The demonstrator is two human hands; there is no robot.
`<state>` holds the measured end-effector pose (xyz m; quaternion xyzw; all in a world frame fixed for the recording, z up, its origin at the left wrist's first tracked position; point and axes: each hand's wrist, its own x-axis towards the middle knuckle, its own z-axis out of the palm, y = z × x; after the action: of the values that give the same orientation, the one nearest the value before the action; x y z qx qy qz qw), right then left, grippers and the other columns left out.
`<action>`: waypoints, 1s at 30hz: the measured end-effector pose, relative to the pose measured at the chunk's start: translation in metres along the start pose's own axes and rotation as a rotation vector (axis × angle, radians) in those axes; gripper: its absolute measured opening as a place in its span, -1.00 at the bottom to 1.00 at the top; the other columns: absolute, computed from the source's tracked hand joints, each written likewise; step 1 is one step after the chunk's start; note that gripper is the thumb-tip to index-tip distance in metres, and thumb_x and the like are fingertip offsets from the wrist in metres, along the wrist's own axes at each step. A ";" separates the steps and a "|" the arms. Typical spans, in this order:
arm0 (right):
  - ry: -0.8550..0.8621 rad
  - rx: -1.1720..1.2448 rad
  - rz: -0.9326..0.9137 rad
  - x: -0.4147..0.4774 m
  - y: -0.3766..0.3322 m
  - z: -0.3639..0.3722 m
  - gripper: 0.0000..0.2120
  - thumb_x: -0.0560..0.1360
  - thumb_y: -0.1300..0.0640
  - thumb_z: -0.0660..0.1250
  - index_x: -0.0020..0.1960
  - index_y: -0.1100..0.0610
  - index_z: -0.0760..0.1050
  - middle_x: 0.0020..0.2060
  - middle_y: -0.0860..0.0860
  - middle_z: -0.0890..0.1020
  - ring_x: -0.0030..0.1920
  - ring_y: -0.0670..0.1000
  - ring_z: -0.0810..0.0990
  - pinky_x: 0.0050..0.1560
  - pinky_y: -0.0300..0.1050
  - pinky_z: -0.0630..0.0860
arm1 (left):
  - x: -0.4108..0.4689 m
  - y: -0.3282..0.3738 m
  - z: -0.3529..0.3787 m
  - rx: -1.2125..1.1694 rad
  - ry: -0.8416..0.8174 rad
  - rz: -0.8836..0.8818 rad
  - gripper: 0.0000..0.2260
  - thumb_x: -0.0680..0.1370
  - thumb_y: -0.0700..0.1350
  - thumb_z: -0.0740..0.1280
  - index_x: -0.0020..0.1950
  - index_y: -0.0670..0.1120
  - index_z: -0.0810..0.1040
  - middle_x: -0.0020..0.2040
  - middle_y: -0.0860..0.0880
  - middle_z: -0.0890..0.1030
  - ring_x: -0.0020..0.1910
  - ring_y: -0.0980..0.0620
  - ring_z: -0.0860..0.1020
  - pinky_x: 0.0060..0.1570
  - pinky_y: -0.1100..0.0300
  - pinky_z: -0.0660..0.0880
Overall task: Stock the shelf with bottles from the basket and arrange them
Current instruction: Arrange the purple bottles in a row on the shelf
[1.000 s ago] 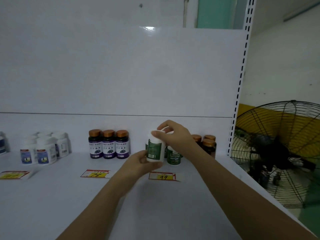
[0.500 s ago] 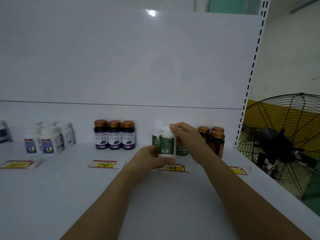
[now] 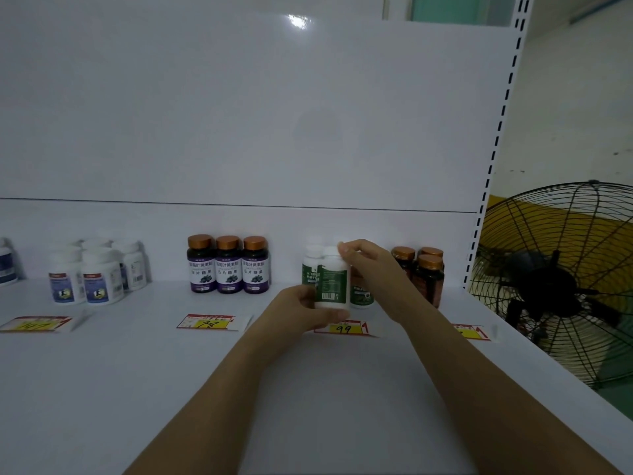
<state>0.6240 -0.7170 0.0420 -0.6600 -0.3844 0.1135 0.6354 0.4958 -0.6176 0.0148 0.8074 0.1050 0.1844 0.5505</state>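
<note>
Versus a second ago: the white plastic bottle with the green label (image 3: pixel 331 282) had been turned, so its barcode panel faced the camera, and it sat a bit closer to the yellow-and-red "99" price tag (image 3: pixel 342 327). Versus half a second ago, almost no change. The left hand (image 3: pixel 305 310) stayed wrapped round the bottle's lower part, thumb across under the base. The right hand (image 3: pixel 370 269) kept pinching the cap with curled fingertips. The bottle was upright, in front of the row at the back of the white shelf (image 3: pixel 137 389), just behind the "99" tag.

Hard to tell: whether the base touched the shelf, since the left thumb covered it. Two matching green-label white bottles (image 3: pixel 310 269) stood behind, partly blocked by the held one and by the right hand. Label text was too small to read. A dark-label bottle (image 3: pixel 6 265) was cut by the left edge.

Shelf: three dark bottles with purple labels and copper caps (image 3: pixel 227 265) stood in a row left of the hands, with a "78" tag (image 3: pixel 209 323) in front. A cluster of white bottles with blue labels (image 3: pixel 85 275) stood further left. Brown bottles with copper caps (image 3: pixel 428 275) stood right of the hands. The white back panel (image 3: pixel 239 114) was plain, with a slotted white upright (image 3: pixel 493 149) at its right end. A black wire-cage fan (image 3: pixel 555 286) stood beyond the shelf's right end, with a yellow band on the wall behind it.
</note>
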 end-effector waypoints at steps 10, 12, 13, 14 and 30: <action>-0.007 0.005 0.004 -0.001 -0.001 -0.001 -0.70 0.57 -0.03 0.26 0.07 0.21 0.53 -0.07 0.12 0.67 -0.05 0.13 0.66 -0.01 -0.03 0.63 | 0.002 0.000 0.000 0.044 0.001 -0.023 -0.74 0.39 -0.06 0.49 0.01 0.08 0.51 -0.02 0.07 0.64 -0.02 0.09 0.62 0.12 0.16 0.53; -0.010 0.004 0.002 -0.001 -0.001 -0.001 -0.70 0.57 -0.03 0.26 0.07 0.21 0.53 -0.07 0.13 0.67 -0.04 0.14 0.66 0.00 -0.01 0.63 | 0.002 0.001 0.000 0.053 0.003 -0.035 -0.70 0.39 -0.05 0.49 0.07 0.03 0.50 0.03 0.03 0.64 0.00 0.06 0.62 0.16 0.10 0.52; -0.012 0.008 0.003 -0.001 -0.002 -0.001 -0.70 0.57 -0.03 0.26 0.07 0.22 0.53 -0.07 0.13 0.67 -0.04 0.14 0.66 0.01 0.00 0.63 | 0.002 0.001 0.000 0.054 0.004 -0.041 -0.69 0.39 -0.06 0.49 0.07 0.03 0.50 0.03 0.02 0.64 0.01 0.06 0.62 0.17 0.09 0.52; -0.012 0.015 0.004 -0.002 -0.002 -0.001 -0.69 0.57 -0.03 0.26 0.07 0.22 0.53 -0.07 0.14 0.67 -0.03 0.15 0.66 0.01 0.01 0.63 | 0.002 0.001 0.000 0.052 0.005 -0.044 -0.70 0.39 -0.06 0.49 0.07 0.03 0.50 0.03 0.03 0.64 0.00 0.06 0.62 0.18 0.08 0.51; -0.278 -0.591 0.029 0.008 -0.055 -0.018 -0.61 0.46 0.00 0.42 0.22 0.12 0.50 0.12 0.07 0.60 0.05 0.04 0.62 0.00 -0.07 0.63 | 0.007 0.002 0.006 0.364 0.141 0.029 -0.53 0.41 -0.03 0.49 0.26 -0.03 0.42 0.21 0.01 0.56 0.10 0.10 0.52 0.07 0.28 0.43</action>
<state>0.6211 -0.7313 0.0992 -0.7994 -0.4743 0.0950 0.3562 0.5042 -0.6208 0.0157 0.8801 0.1636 0.2265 0.3838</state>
